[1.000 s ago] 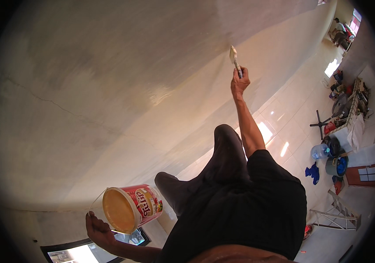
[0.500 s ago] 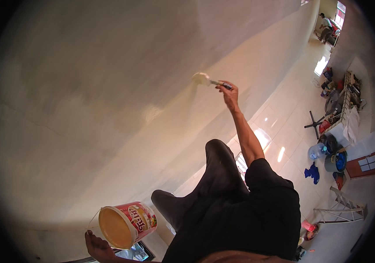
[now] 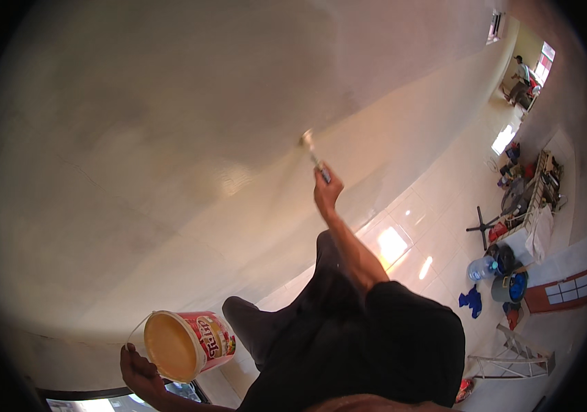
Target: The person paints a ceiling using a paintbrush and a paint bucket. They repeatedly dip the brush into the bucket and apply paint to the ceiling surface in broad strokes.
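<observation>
My right hand (image 3: pixel 328 187) is closed around the handle of a paintbrush (image 3: pixel 308 142), whose bristles are at the wall (image 3: pixel 170 226); the brush head is slightly blurred. A wet, pale yellow band runs along the wall below a duller grey-beige upper part. At the lower left my left hand (image 3: pixel 141 371) grips the wire handle of a bucket (image 3: pixel 214 341), red and white with a printed side. The bucket is tilted in the view, and its mouth shows creamy yellow paint (image 3: pixel 170 347) inside.
Glossy tiles (image 3: pixel 410 226) cover the floor beside the wall. To the right are a black star-shaped stand base (image 3: pixel 480 227), a clear water jug (image 3: pixel 481 268), a grey tub (image 3: pixel 508 288), a blue cloth (image 3: pixel 471 302) and a metal frame (image 3: pixel 513 365). Another person (image 3: pixel 521 71) is far off, upper right.
My right hand with the paintbrush has moved left and down in the view, and the brush now points more upright. The bucket has shifted slightly left with my left hand.
</observation>
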The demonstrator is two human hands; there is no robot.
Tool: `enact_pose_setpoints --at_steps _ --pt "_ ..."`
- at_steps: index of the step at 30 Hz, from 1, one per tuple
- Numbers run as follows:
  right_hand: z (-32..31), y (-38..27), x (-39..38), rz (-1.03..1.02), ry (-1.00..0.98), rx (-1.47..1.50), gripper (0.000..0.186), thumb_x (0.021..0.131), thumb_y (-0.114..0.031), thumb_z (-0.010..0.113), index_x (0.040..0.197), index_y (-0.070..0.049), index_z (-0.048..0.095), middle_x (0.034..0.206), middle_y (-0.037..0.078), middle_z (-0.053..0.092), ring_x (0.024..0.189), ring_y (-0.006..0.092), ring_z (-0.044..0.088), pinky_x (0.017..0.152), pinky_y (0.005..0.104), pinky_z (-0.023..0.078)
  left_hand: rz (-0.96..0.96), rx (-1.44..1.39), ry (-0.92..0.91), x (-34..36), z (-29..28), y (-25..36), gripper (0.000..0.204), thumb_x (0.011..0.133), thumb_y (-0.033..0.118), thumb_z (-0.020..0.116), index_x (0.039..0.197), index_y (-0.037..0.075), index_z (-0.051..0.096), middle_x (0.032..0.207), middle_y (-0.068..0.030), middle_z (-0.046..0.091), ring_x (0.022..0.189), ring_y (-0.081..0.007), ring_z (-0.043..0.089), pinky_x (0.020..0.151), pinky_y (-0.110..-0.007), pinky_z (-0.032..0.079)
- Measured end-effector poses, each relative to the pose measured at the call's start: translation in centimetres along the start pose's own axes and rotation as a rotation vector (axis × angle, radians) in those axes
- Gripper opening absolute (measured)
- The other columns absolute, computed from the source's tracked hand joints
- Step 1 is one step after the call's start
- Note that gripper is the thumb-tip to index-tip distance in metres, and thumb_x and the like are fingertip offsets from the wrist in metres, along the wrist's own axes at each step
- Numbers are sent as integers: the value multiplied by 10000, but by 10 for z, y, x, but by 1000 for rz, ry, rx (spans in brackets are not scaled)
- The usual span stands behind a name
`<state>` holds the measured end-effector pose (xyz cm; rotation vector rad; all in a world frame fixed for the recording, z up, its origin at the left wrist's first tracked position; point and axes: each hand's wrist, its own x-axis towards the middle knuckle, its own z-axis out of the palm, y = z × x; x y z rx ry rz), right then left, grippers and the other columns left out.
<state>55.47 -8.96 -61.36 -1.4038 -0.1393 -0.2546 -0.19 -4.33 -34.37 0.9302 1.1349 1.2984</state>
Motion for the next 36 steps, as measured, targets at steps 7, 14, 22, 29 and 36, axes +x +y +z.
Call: enact_pose_setpoints --at_steps 7,14,22,29,36 --pt "-10 -80 -125 373 -557 426 256 888 -76 667 1109 55 662 900 98 714 819 140 671 682 245 499 -14 -6 -147 -20 22 25 201 968 158 554 930 -35 594 527 64 268 428 -42 208 398 -215 170" --pt "-41 -151 -120 793 -732 587 330 941 -190 462 1108 76 565 1059 181 676 949 241 665 826 319 500 -12 -14 -403 1 42 37 220 949 210 574 913 -6 604 518 77 317 405 -33 236 372 -218 156" --pt "-55 -181 -116 1064 -647 777 426 900 -246 394 1147 80 510 1115 223 648 972 240 649 834 310 507 -142 -113 -550 42 66 20 241 930 208 588 932 -33 595 530 66 351 408 -34 246 358 -203 174" --pt "-54 -172 -130 1226 -561 800 417 928 -258 373 1119 79 526 1065 198 666 910 224 646 770 311 508 -167 -86 -664 70 93 -9 242 887 218 490 828 0 577 511 82 275 408 -33 185 385 -228 120" --pt "-59 -135 -140 1202 -734 878 427 942 -308 427 1195 36 441 1141 213 625 949 241 621 802 322 489 -193 -117 -744 68 92 -34 249 896 210 461 830 -2 573 515 76 278 411 -39 182 383 -234 126"
